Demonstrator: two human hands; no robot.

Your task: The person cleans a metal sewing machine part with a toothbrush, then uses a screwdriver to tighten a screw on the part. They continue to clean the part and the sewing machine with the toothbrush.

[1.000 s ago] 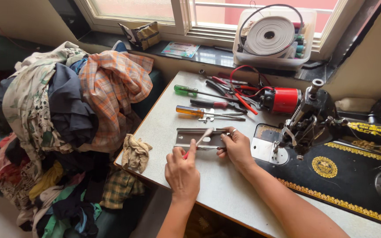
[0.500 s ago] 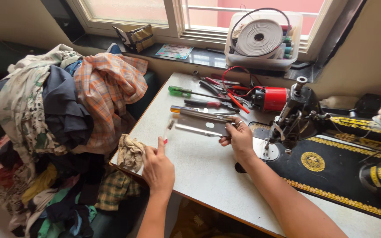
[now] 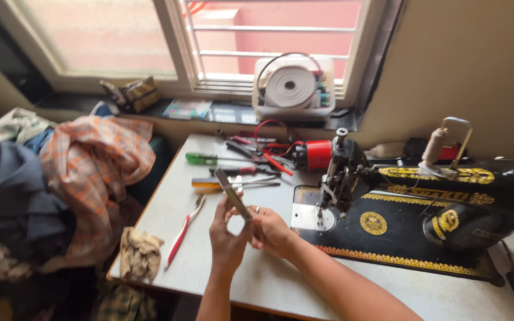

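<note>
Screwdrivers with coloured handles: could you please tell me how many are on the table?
2. The green-handled screwdriver lies near the table's far left edge; the orange-handled screwdriver lies just nearer the person. More may be hidden in the tool pile beside the red motor.

Between your left hand (image 3: 228,241) and right hand (image 3: 269,229) you hold a narrow flat metal plate (image 3: 232,193), dull grey with a brushed, matt look. Beneath it lies the pale laminate worktop (image 3: 168,208), smooth and faintly scuffed. The black sewing machine (image 3: 447,196) beside you shows glossy enamel with gold decoration, its needle parts bare shiny metal. The red-handled toothbrush (image 3: 181,233) looks like smooth plastic. The crumpled beige rag (image 3: 140,252) is coarse cloth; the orange checked garment (image 3: 93,172) looks soft woven cotton.
</note>
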